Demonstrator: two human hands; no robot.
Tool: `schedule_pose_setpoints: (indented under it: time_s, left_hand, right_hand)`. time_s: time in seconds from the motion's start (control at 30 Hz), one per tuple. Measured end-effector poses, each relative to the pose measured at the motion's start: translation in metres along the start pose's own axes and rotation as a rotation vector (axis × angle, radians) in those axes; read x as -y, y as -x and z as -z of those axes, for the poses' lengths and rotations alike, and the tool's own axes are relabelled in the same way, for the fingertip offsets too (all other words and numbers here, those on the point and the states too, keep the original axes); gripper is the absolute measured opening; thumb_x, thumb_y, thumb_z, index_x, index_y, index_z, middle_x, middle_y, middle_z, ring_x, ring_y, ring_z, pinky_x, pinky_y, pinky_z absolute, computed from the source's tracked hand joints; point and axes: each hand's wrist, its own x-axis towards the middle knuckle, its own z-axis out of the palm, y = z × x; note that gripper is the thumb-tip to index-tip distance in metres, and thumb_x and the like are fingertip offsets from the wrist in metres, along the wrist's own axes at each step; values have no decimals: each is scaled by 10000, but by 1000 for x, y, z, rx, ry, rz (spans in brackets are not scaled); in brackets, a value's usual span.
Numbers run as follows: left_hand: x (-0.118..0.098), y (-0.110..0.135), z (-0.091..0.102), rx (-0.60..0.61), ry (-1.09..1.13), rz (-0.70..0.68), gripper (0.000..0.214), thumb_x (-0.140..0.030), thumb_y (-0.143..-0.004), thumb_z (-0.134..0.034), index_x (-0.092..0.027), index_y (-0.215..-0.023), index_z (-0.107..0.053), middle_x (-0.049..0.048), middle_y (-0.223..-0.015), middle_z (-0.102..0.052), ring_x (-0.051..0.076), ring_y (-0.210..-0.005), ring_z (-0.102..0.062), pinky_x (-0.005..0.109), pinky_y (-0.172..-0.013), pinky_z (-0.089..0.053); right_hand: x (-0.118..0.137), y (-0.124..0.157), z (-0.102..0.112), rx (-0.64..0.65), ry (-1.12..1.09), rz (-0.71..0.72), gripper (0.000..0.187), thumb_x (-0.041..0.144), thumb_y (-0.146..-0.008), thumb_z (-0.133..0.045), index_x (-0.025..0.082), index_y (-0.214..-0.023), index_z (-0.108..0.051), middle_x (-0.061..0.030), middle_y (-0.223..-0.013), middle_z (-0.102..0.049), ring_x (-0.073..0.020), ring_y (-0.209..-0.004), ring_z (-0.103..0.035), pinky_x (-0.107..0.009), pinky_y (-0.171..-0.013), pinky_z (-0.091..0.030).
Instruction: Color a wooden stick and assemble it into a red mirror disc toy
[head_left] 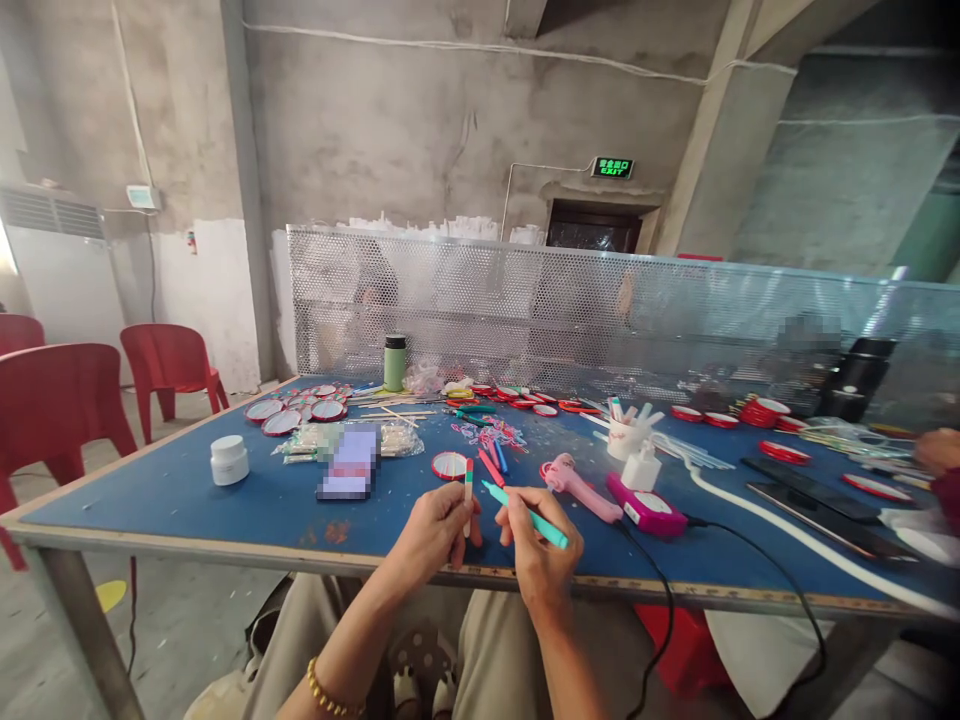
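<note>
My left hand (431, 528), a gold beaded bracelet on its wrist, grips a narrow flat white stick (469, 485) upright near the table's front edge. Green and red bands colour the stick's top end. In my right hand (544, 548) is a teal marker pen (553, 532), held like a writing pen, its tip pointing up and left towards the stick but apart from it. Just behind my left hand lies a round white disc with a red rim (450, 466). Red pens (490, 467) and a blue pen (501, 458) rest beyond the gap between my hands.
Left of my hands are a phone (349, 465) and a white jar (229, 460). To the right lie a pink corded tool (581, 487), a purple box (646, 507) and a cup of sticks (626, 437). A perforated metal screen (465, 300) closes the back. Another person's hand (937, 452) shows far right.
</note>
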Motion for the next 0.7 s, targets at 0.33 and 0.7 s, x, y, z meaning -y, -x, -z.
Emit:
schedule_pose_setpoints:
  time_s: [0.33,0.7]
  left_hand:
    - [-3,1,0,-5,-31,-5,394,-540,-923,-476,-159,-896,-574,-6,-671,-644,70,-373,-492,190,-381,-271]
    - [-5,4,0,4,-113,-47,361,-504,-958,-448,-176,-842,-545,-12,-696,-645,70,-397,-502,197,-422,-310]
  right_hand:
    - [5,-3,0,85,-96,-48,192,333,-934,-612,176,-849,-685,21,-593,-649,-96,-396,-548,-208,-401,-436]
    - [6,-1,-1,75,-108,-44,221,333,-951,-601,179,-807,-667,27,-579,-637,-88,-385,-540,-203,-395,-429]
